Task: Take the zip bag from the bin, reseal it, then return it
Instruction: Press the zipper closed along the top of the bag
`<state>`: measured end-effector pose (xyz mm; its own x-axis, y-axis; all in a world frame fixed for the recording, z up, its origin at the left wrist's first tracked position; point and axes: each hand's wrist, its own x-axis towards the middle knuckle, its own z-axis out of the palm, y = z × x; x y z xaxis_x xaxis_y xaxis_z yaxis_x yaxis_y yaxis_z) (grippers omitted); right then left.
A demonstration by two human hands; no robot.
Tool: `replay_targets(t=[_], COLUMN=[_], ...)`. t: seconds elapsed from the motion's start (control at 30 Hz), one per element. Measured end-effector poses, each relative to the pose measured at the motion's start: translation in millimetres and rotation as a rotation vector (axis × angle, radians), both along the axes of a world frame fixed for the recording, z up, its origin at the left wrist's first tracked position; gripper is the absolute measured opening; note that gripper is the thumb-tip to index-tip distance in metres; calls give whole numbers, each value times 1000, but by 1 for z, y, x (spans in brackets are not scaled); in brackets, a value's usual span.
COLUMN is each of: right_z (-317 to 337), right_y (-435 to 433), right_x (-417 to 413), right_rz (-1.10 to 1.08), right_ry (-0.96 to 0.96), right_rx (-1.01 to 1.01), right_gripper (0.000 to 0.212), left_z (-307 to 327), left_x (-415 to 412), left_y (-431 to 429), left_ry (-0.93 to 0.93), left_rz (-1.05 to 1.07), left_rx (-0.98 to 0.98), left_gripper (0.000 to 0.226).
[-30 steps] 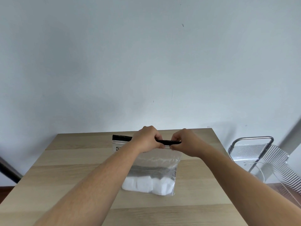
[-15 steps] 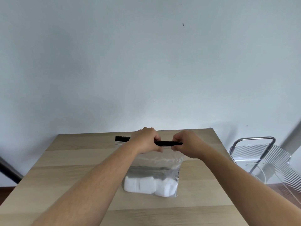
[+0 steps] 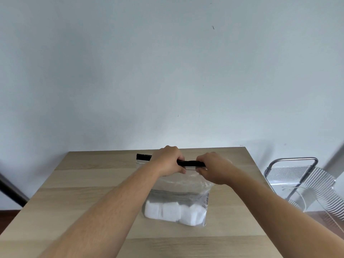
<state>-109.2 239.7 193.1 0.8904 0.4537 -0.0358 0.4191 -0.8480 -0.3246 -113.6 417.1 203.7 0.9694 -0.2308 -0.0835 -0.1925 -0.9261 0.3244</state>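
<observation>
Here, head view, one line per thing
Zip bag [image 3: 176,194]: clear, standing on the wooden table [image 3: 89,183] near its middle, white blocks [image 3: 173,213] in the bottom
Black seal strip [image 3: 191,163]: runs along the bag's top edge; its left end shows, its middle is hidden behind the left hand
Left hand [image 3: 168,161]: clenched on the strip, fingertips hidden
Right hand [image 3: 214,168]: pinching the strip's right end, which is covered by the fingers
Bin [image 3: 301,185]: clear ribbed plastic, metal handle, right of the table, cut off by the right edge; contents hard to make out
Wall [image 3: 167,71]: plain, far side
</observation>
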Motion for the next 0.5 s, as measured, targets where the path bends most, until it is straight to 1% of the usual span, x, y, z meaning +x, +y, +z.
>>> replay_targets(t=[0.07,0.2,0.27,0.33,0.5], right_z=[-1,2,4,5,5], right_y=[0,-6,-8,-10,-3], right_x=[-1,1,3,4,5], right_rz=[5,-7,-6,-8,-2], right_ry=[-8,48,57,61,48], right_rx=[-27,43,65,67,25], right_gripper=[12,6,3,5,14], left_z=[1,0,0,1,1], left_x=[0,1,0,-1,0], left_y=[-1,2,4,9,18], left_ry=[20,13,-8,-24,-53], left_rz=[-15,-10,-5,-2,33], left_rx=[23,6,14,50,67], left_gripper=[13,13,20,28,17])
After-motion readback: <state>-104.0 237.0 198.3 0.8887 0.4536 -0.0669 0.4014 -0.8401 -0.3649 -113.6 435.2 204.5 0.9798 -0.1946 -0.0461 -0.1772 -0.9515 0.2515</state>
